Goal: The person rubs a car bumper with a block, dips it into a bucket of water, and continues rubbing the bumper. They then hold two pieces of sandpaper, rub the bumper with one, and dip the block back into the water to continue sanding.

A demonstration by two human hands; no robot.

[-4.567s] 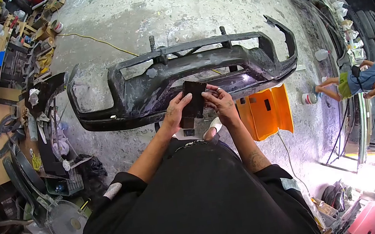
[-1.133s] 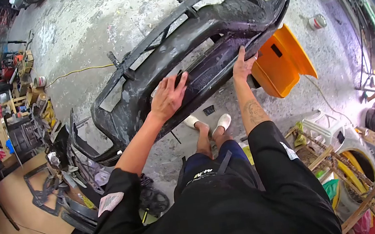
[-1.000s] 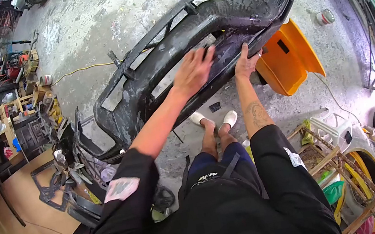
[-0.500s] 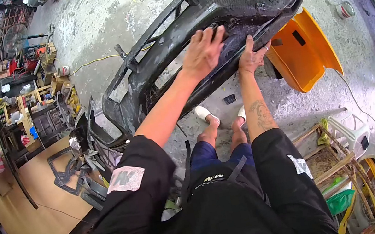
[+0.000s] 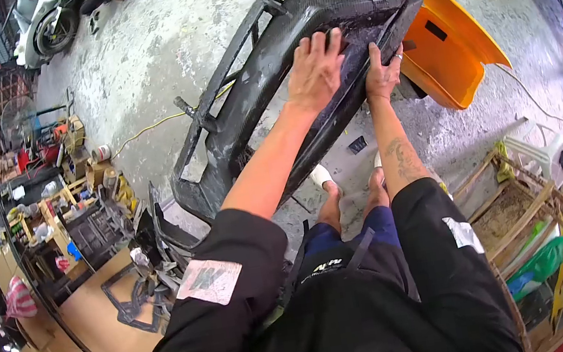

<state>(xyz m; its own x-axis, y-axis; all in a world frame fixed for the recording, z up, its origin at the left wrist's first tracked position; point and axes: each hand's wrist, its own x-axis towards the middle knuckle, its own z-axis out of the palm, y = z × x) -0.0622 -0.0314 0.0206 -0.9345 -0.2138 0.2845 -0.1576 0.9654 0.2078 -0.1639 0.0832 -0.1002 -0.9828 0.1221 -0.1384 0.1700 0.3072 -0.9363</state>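
Note:
A long black car bumper with a woven, carbon-like surface (image 5: pixel 270 50) slants across the upper middle of the head view. My left hand (image 5: pixel 315 72) lies on its inner face, fingers spread and slightly bent; whether anything thin is under the fingertips is hidden. Further right, my right hand (image 5: pixel 383 77) grips the near edge of the bumper, thumb on top and the other fingers partly hidden round the rim.
An orange curved panel (image 5: pixel 456 51) is on the floor at right. A wooden frame (image 5: pixel 520 213) with scraps stands lower right beside a white plastic chair (image 5: pixel 539 148). Shelves with tools, a brown board (image 5: pixel 95 342) and a motorcycle (image 5: pixel 52 28) are at left.
The view has shifted, bringing the motorcycle further into sight. My left hand has moved slightly along the bumper's surface, its fingers still spread. My right hand keeps its grip on the edge.

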